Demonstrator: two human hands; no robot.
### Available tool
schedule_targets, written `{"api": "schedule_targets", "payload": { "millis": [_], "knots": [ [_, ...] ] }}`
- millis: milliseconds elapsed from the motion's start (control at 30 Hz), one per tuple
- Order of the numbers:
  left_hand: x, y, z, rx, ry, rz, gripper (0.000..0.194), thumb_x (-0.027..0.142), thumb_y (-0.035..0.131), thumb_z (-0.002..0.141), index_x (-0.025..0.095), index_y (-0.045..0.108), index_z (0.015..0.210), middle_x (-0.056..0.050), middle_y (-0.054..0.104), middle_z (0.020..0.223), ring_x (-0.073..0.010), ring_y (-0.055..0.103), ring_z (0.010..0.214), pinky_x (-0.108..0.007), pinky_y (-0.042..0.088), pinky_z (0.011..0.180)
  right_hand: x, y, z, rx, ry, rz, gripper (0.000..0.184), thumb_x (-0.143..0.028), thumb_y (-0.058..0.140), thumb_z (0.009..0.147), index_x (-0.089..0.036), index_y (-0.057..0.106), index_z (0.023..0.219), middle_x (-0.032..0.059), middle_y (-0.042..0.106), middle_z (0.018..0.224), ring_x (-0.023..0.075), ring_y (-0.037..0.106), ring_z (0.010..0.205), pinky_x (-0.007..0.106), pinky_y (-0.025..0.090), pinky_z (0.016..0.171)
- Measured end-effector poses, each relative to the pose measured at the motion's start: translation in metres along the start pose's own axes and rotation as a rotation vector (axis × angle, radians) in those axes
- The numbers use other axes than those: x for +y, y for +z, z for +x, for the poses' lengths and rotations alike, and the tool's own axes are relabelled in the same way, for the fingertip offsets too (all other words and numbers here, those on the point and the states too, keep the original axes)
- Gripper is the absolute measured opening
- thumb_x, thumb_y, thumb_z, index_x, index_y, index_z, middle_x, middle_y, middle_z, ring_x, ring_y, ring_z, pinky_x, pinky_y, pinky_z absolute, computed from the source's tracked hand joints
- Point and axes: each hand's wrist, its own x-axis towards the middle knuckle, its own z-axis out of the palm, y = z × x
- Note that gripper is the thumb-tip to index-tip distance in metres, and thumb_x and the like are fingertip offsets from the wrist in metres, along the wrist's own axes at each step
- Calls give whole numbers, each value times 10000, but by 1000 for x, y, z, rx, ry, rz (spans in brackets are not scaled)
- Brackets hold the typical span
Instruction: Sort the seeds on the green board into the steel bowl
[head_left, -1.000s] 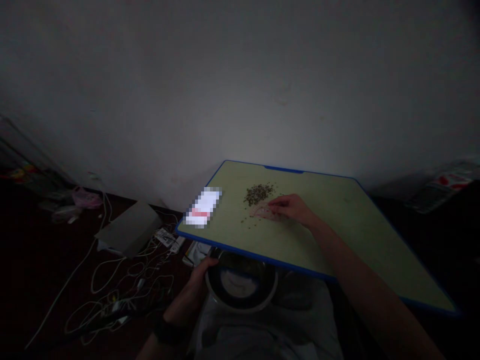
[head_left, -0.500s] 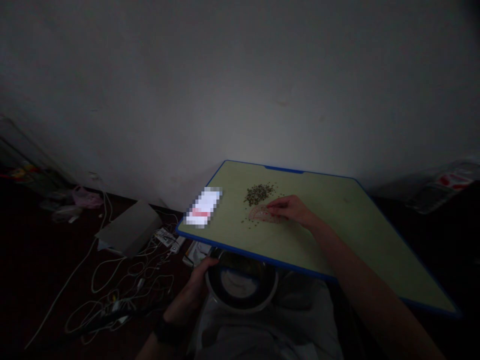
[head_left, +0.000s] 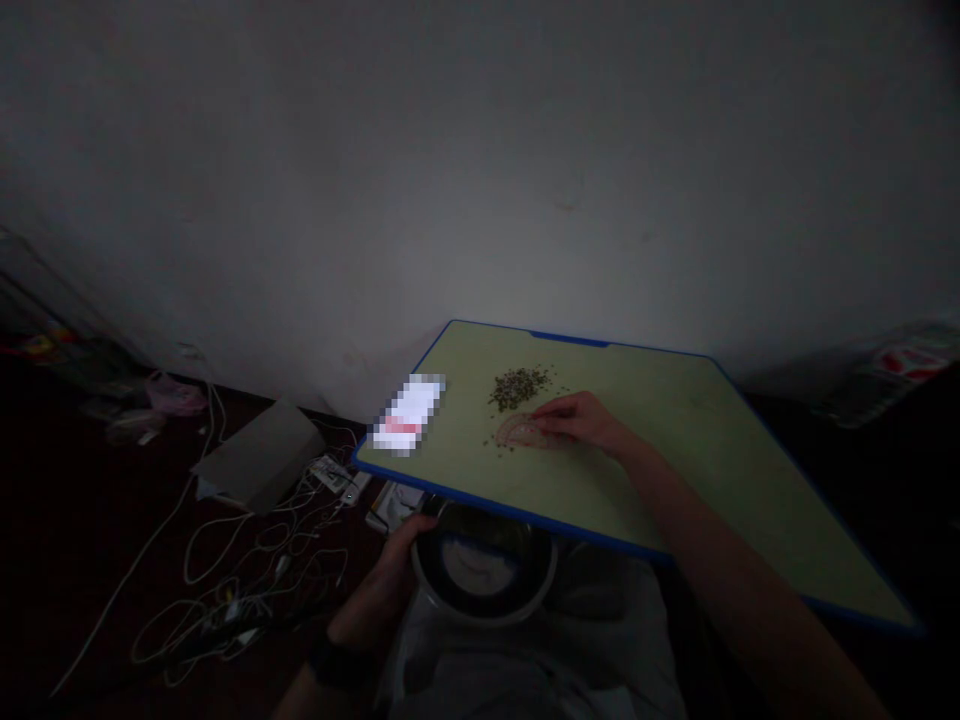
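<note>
A clear protractor with reddish markings (head_left: 517, 431) lies on the pale green tabletop (head_left: 637, 490), and the fingers of my right hand (head_left: 581, 420) pinch its right part. Just beyond it sits a loose pile of small dark seeds or grains (head_left: 517, 386), with a few scattered near the protractor's left end. Below the table's front edge, my left hand (head_left: 401, 555) grips the left rim of a round metal bowl (head_left: 484, 605) over my lap. The table edge hides the bowl's far side.
A lit phone with a blurred screen (head_left: 409, 415) lies at the table's left corner. On the floor to the left are a grey box (head_left: 259, 450), tangled white cables (head_left: 277, 570) and a pink bag (head_left: 174, 393). A pale wall (head_left: 480, 180) stands behind the table.
The protractor has shifted very slightly to the left with my right hand still on it. My left hand and the bowl look unmoved.
</note>
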Motion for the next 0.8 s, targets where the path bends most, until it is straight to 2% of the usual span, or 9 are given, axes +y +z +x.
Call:
{"api": "schedule_targets", "payload": {
  "millis": [167,267,400,567,733,800],
  "knots": [
    [7,10,-12,-9,41,-13,103,237,640,668,152,674,620,-19,685,593,-172,596,587,-279,435,634,-2,1,-1,-24,26,37,286,-345,672,658,-163,735,870,35,682,670,115,557,556,222,407,501],
    [11,15,-17,26,37,-7,108,221,630,661,151,673,592,-20,689,586,-164,598,586,-261,435,610,-4,1,-2,-21,53,50,301,-353,665,664,-166,732,890,31,670,645,110,545,522,221,400,479],
    [10,16,-13,22,-19,-22,133,232,620,658,149,668,567,-19,669,523,-162,573,510,-278,430,573,-3,1,-2,-32,54,55,309,-368,667,664,-167,732,890,33,669,649,111,538,515,221,390,465],
    [11,18,-11,32,-47,-23,127,218,601,657,146,672,581,-31,679,521,-178,594,527,-284,430,575,-3,1,-3,-65,57,78,315,-378,676,656,-165,733,883,30,668,649,115,542,529,220,378,467],
    [11,18,-10,14,-110,-42,168,225,579,665,134,675,561,-45,684,519,-183,595,512,-291,426,581,-7,-8,-7,-33,93,95,290,-365,688,642,-162,736,843,19,641,600,90,497,478,209,366,442],
    [9,15,-8,13,-86,-42,159,222,587,656,140,666,544,-39,679,511,-178,584,501,-290,413,573,-9,-11,-9,-19,107,102,301,-365,689,640,-154,733,850,14,629,582,79,474,454,204,353,424]
  ]
}}
